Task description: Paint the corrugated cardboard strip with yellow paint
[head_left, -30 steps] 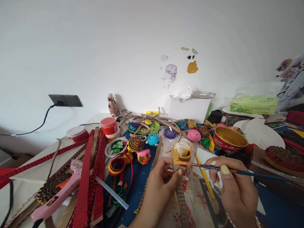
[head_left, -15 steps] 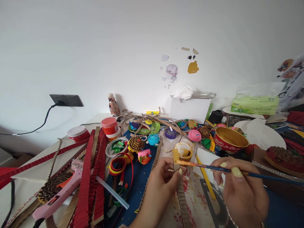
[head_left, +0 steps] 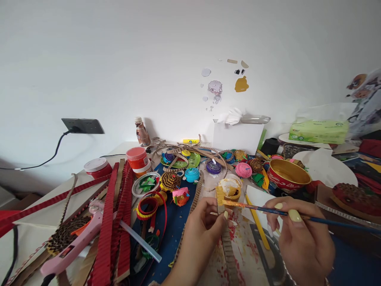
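Painting a cardboard strip (head_left: 226,234) yellow with a thin brush (head_left: 268,210).

The left hand (head_left: 205,226) pinches the strip near its top, fingers closed on it. The right hand (head_left: 300,238) is closed around the blue brush like a pencil. The brush lies almost flat: its wet yellow tip points to 9 o'clock and touches the top of the strip, and its handle runs off to 3 o'clock. The strip is long and ribbed. It runs from 12 o'clock down to 6 o'clock, right in front of the person, over a paint-spotted sheet (head_left: 247,246). Only the top bit looks yellow; the rest is plain brown, so I think the painting has just begun. The next stroke needs a steady strip and more paint from the little paint cup (head_left: 230,187) just past the strip at 12 o'clock.
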A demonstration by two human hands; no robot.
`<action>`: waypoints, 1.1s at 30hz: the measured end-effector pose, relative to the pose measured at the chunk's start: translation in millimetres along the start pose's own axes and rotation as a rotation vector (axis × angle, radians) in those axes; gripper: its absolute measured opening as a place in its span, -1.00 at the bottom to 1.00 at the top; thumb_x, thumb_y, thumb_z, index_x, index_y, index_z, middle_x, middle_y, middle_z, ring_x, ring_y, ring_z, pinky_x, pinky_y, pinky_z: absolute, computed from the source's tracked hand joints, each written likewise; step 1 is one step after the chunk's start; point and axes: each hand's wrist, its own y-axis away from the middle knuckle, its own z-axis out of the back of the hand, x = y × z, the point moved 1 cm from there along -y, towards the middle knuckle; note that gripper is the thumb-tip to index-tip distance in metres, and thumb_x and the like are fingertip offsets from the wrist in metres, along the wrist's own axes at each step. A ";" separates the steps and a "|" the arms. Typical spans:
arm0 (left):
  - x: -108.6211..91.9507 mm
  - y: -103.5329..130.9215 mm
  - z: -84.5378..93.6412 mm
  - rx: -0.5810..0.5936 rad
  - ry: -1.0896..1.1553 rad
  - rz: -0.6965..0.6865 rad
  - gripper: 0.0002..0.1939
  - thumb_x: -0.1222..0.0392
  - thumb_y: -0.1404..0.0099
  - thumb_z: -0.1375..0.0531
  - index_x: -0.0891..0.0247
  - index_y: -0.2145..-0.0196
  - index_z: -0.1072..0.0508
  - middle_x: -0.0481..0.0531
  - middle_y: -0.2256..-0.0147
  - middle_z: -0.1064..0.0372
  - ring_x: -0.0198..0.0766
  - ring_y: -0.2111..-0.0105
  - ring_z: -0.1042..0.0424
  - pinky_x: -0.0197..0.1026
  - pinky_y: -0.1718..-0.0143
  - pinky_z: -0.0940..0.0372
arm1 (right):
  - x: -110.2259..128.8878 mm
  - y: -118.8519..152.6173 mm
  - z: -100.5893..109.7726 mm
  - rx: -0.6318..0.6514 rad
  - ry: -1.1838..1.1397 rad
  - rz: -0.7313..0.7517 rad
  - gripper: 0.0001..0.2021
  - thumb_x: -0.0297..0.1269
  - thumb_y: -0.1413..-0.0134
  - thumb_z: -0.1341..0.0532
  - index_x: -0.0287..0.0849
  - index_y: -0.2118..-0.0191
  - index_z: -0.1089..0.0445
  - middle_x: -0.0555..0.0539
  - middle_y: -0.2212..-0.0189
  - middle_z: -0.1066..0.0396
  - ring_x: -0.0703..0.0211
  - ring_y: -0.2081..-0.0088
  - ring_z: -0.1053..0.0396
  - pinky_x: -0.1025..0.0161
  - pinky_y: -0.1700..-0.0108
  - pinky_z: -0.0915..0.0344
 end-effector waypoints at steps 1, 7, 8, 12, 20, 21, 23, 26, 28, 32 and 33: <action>0.3 0.1 -0.1 0.002 -0.007 0.003 -0.86 0.30 -0.07 -0.25 0.28 0.41 -0.32 -0.13 0.47 -0.37 -0.43 0.52 -0.37 -0.36 0.47 -0.16 | -0.4 0.8 0.3 0.004 0.004 -0.010 -0.83 -0.43 -0.15 -0.02 -0.13 0.29 -0.34 -0.01 0.40 -0.38 0.29 0.53 -0.24 0.22 0.46 -0.16; 0.4 0.8 -1.4 0.002 -0.004 0.016 -0.84 0.28 -0.06 -0.24 0.27 0.42 -0.29 -0.15 0.48 -0.32 -0.40 0.51 -0.40 -0.35 0.47 -0.15 | 2.7 2.3 -2.4 -0.021 -0.014 -0.022 -0.83 -0.44 -0.17 -0.01 -0.13 0.28 -0.33 0.00 0.39 -0.35 0.30 0.53 -0.22 0.21 0.44 -0.15; 0.3 0.6 -1.6 0.004 0.000 0.019 -0.84 0.28 -0.06 -0.24 0.27 0.42 -0.28 -0.15 0.48 -0.33 -0.40 0.51 -0.40 -0.35 0.47 -0.15 | 2.7 2.2 -2.6 -0.018 -0.015 -0.018 -0.82 -0.44 -0.17 -0.01 -0.13 0.28 -0.33 0.00 0.39 -0.35 0.31 0.54 -0.21 0.21 0.45 -0.14; -0.3 -0.6 -1.5 0.012 0.001 0.018 -0.84 0.29 -0.06 -0.25 0.28 0.41 -0.30 -0.13 0.47 -0.36 -0.42 0.51 -0.38 -0.36 0.46 -0.16 | 0.2 2.8 -1.4 -0.003 -0.012 -0.023 -0.82 -0.44 -0.18 0.00 -0.13 0.27 -0.33 0.00 0.37 -0.33 0.34 0.55 -0.21 0.23 0.46 -0.15; -0.4 0.0 -1.3 0.022 -0.015 0.001 -0.85 0.29 -0.07 -0.25 0.27 0.41 -0.31 -0.13 0.46 -0.37 -0.43 0.51 -0.35 -0.36 0.46 -0.13 | -0.6 1.8 -0.6 0.009 0.004 -0.038 -0.81 -0.46 -0.18 0.00 -0.13 0.25 -0.33 0.00 0.36 -0.33 0.35 0.56 -0.21 0.24 0.47 -0.17; -0.5 0.1 -1.6 0.022 -0.012 0.005 -0.85 0.28 -0.07 -0.25 0.27 0.41 -0.31 -0.12 0.46 -0.37 -0.42 0.51 -0.35 -0.36 0.45 -0.14 | -0.5 1.4 -0.8 0.009 0.002 -0.045 -0.81 -0.47 -0.18 0.00 -0.13 0.26 -0.33 0.00 0.36 -0.33 0.35 0.56 -0.21 0.24 0.46 -0.17; -0.4 0.2 -2.2 0.021 -0.013 0.015 -0.84 0.26 -0.06 -0.25 0.27 0.41 -0.30 -0.11 0.45 -0.38 -0.40 0.50 -0.36 -0.34 0.45 -0.14 | -0.4 0.8 -0.8 0.010 0.002 -0.046 -0.81 -0.47 -0.18 0.00 -0.13 0.27 -0.33 0.00 0.37 -0.33 0.35 0.56 -0.21 0.25 0.46 -0.17; 0.3 -0.4 -2.4 0.027 -0.024 0.019 -0.83 0.24 -0.07 -0.24 0.27 0.40 -0.30 -0.07 0.43 -0.39 -0.37 0.48 -0.37 -0.31 0.43 -0.15 | -0.9 0.3 -0.7 0.017 0.007 -0.035 -0.82 -0.45 -0.18 -0.01 -0.14 0.28 -0.34 0.00 0.38 -0.35 0.35 0.56 -0.20 0.26 0.47 -0.16; 1.1 -0.9 -1.9 0.035 -0.028 0.015 -0.83 0.24 -0.07 -0.24 0.27 0.40 -0.29 -0.06 0.42 -0.39 -0.36 0.46 -0.37 -0.30 0.41 -0.15 | -1.8 -0.2 -0.7 0.018 -0.001 -0.046 -0.82 -0.43 -0.18 -0.01 -0.15 0.27 -0.34 -0.01 0.38 -0.35 0.35 0.57 -0.20 0.27 0.50 -0.15; 2.2 -0.8 -0.7 0.038 -0.043 0.013 -0.82 0.22 -0.07 -0.24 0.25 0.40 -0.27 -0.07 0.42 -0.36 -0.36 0.47 -0.35 -0.27 0.40 -0.17 | -3.4 -2.0 -0.8 0.000 -0.017 -0.088 -0.84 -0.41 -0.18 -0.01 -0.15 0.27 -0.33 -0.01 0.40 -0.35 0.36 0.60 -0.19 0.29 0.54 -0.13; 2.3 -0.4 -0.6 0.038 -0.046 0.016 -0.81 0.21 -0.07 -0.24 0.25 0.40 -0.27 -0.07 0.42 -0.36 -0.35 0.47 -0.36 -0.26 0.39 -0.17 | -3.6 -2.4 -0.9 -0.005 -0.017 -0.099 -0.85 -0.40 -0.18 -0.02 -0.15 0.28 -0.33 -0.01 0.41 -0.35 0.35 0.61 -0.19 0.30 0.55 -0.12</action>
